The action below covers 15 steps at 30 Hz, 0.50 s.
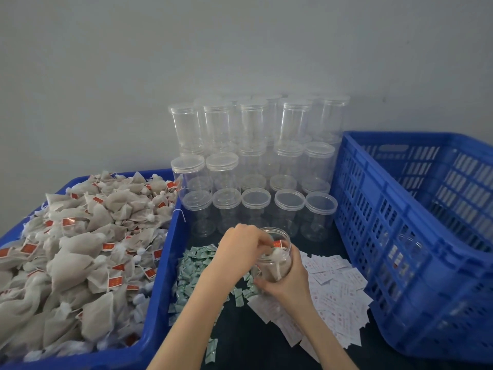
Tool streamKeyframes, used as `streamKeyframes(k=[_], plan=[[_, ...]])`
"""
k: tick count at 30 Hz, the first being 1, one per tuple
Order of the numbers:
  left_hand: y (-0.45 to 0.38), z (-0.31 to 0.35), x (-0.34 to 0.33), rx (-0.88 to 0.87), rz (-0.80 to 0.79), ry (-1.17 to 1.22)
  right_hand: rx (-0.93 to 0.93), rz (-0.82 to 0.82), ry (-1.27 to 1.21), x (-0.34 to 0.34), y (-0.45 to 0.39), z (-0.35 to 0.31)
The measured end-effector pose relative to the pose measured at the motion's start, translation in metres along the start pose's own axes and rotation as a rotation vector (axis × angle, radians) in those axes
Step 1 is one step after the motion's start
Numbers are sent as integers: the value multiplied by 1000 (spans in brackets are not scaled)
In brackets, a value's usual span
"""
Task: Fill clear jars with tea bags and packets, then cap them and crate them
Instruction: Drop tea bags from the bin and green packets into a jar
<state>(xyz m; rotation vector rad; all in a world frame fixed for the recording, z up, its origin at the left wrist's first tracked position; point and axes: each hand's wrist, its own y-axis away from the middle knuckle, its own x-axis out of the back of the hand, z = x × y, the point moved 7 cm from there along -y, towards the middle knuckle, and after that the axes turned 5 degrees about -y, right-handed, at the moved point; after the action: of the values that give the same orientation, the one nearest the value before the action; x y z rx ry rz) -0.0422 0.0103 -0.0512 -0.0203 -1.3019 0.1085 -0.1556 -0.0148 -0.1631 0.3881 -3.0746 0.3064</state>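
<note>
My left hand is over the mouth of the open jar, fingertips pinching a tea bag down into it, while my right hand wraps the jar's lower wall and holds it upright just above the dark table, near the middle. I judge the main risk to be the bag's string and red tag catching on the rim, so that the bag drags back out when I pull the fingers away; pushing hard could also tip the jar in my grip, since it looks light and only partly filled. The blue bin on the left is heaped with tea bags. Green packets lie loose on the table left of the jar, white packets spread to its right. Behind, stacked capped jars stand empty against the wall. The blue crate at right seems to hold at least one filled jar, seen dimly through its slots.
</note>
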Motion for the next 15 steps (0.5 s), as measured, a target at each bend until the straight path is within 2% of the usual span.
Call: streamKeyframes(k=[2, 5, 9, 10, 12, 14, 15], plan=[[-2, 1, 4, -19, 63, 32, 1, 16, -6, 9, 0, -1], [-2, 4, 15, -58, 242, 34, -7, 38, -15, 23, 1, -1], [-5, -20, 12, 153, 451, 273, -19, 84, -44, 43, 0, -2], [-9, -26, 1, 203, 429, 252, -12, 100, -51, 48, -1, -4], [-21, -29, -37, 221, 219, 155, 13, 130, -50, 59, -3, -9], [-26, -17, -80, 134, -14, 145, 42, 147, -47, 68, -5, -14], [-25, -7, -96, 78, -75, 152, 53, 148, -48, 72, -6, -16]])
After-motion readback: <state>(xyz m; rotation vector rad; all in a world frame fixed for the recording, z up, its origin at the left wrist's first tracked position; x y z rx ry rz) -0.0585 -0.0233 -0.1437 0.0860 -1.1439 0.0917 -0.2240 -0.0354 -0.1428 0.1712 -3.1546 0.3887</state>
